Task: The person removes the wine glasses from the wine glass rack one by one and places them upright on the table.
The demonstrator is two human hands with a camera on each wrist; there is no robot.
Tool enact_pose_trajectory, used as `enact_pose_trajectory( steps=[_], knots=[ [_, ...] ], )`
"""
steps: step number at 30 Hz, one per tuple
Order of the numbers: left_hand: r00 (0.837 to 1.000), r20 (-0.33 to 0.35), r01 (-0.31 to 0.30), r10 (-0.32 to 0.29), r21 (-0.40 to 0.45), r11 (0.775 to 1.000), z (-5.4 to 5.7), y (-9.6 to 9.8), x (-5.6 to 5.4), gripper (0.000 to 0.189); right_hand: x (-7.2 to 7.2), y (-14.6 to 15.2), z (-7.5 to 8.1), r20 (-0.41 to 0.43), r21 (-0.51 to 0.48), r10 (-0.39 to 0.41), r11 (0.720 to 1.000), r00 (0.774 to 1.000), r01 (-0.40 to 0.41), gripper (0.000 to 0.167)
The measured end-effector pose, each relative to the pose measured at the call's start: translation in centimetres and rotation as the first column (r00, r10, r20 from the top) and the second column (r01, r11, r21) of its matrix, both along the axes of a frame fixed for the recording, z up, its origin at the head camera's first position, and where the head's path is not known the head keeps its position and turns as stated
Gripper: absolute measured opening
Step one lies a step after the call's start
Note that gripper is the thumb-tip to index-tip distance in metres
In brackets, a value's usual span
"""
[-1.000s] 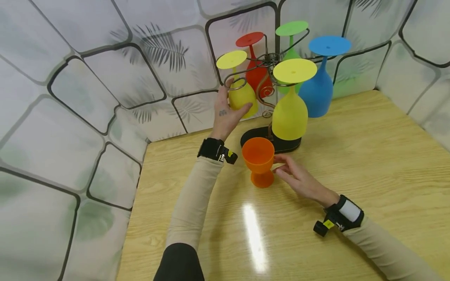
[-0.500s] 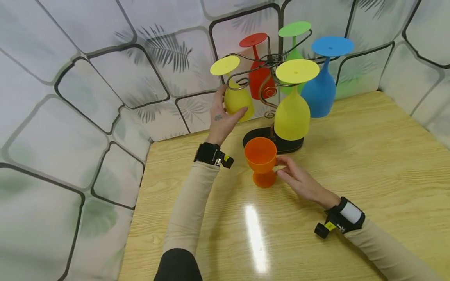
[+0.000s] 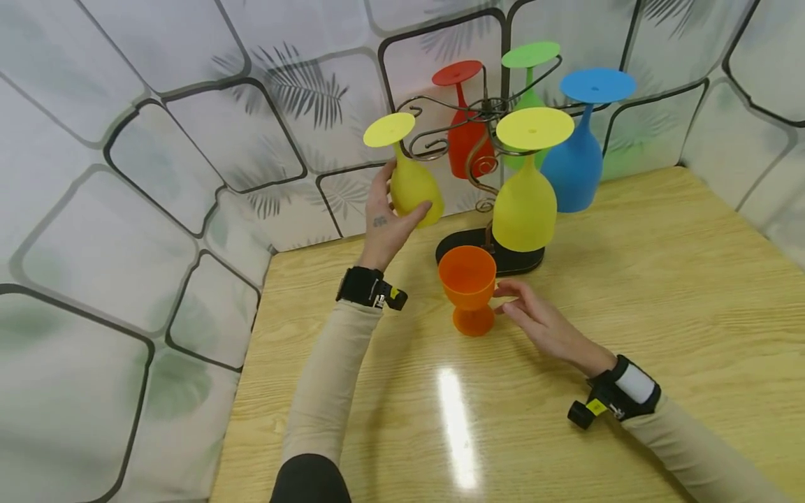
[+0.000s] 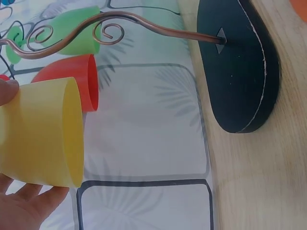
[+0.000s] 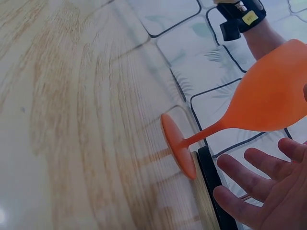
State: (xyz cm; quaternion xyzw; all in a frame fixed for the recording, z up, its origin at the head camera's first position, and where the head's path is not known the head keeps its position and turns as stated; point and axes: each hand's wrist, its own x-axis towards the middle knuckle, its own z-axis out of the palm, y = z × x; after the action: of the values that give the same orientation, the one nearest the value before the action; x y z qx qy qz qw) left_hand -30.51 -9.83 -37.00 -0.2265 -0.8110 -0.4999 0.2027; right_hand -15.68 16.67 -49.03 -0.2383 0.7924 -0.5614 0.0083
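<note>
My left hand [image 3: 386,227] grips a yellow wine glass [image 3: 415,187] upside down by its bowl, thumb on the near side. Its foot is up and its stem stands clear of the curled hook at the left of a metal glass rack [image 3: 476,183]. In the left wrist view the mouth of this yellow bowl [image 4: 41,132] faces the table. An orange wine glass [image 3: 468,283] stands upright in front of the rack's black base [image 3: 518,262]. Beside it is my right hand [image 3: 544,325], its fingers loosely spread at the glass's right side; in the right wrist view they curl round nothing.
Still hanging upside down on the rack are a red glass [image 3: 467,143], a green glass [image 3: 531,54], a blue glass [image 3: 574,168] and a second yellow glass [image 3: 525,209]. A patterned wall covering [image 3: 277,140] borders the wooden table [image 3: 660,279] behind and at the left.
My left hand has drawn the yellow glass left and slightly down, out of the rack's hook. My right hand stays beside the orange glass. The head view has shifted slightly.
</note>
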Motion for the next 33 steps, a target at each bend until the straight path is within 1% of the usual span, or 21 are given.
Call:
enact_pose_trajectory(
  steps=[6,11,17,19,23,27,33],
  knots=[
    [0.999,0.023,0.028,-0.029,0.054,0.998,-0.4,-0.8,0.6,0.085,0.2,0.4,0.1,0.029,0.009,0.000,1.000,1.000,0.000,0.040],
    [0.999,0.042,0.033,-0.035,0.046,0.998,-0.8,-1.5,1.1,0.082,0.3,0.7,-0.1,0.022,0.014,-0.014,1.000,1.000,0.014,0.040],
    [0.996,0.087,0.037,-0.037,0.004,0.999,-1.2,-2.6,2.8,0.084,0.5,0.9,0.0,0.002,0.005,-0.004,1.000,1.000,0.004,0.040],
    [0.995,0.092,0.044,-0.044,-0.001,0.999,-1.3,-2.9,3.3,0.086,0.6,0.9,0.2,-0.006,0.009,-0.004,1.000,1.000,0.004,0.039],
    [0.994,0.084,0.071,-0.071,0.008,0.997,-1.2,-3.2,3.9,0.087,0.7,1.1,0.3,-0.014,0.017,-0.011,1.000,1.000,0.011,0.038],
    [0.993,0.074,0.092,-0.092,0.013,0.996,-1.2,-3.2,4.4,0.083,0.8,1.4,0.4,-0.024,0.016,-0.013,1.000,1.000,0.013,0.037],
    [0.991,0.064,0.110,-0.114,0.061,0.992,-1.4,-3.7,5.5,0.080,1.0,1.4,0.5,-0.035,0.010,-0.010,1.000,0.999,0.010,0.038]
  ],
)
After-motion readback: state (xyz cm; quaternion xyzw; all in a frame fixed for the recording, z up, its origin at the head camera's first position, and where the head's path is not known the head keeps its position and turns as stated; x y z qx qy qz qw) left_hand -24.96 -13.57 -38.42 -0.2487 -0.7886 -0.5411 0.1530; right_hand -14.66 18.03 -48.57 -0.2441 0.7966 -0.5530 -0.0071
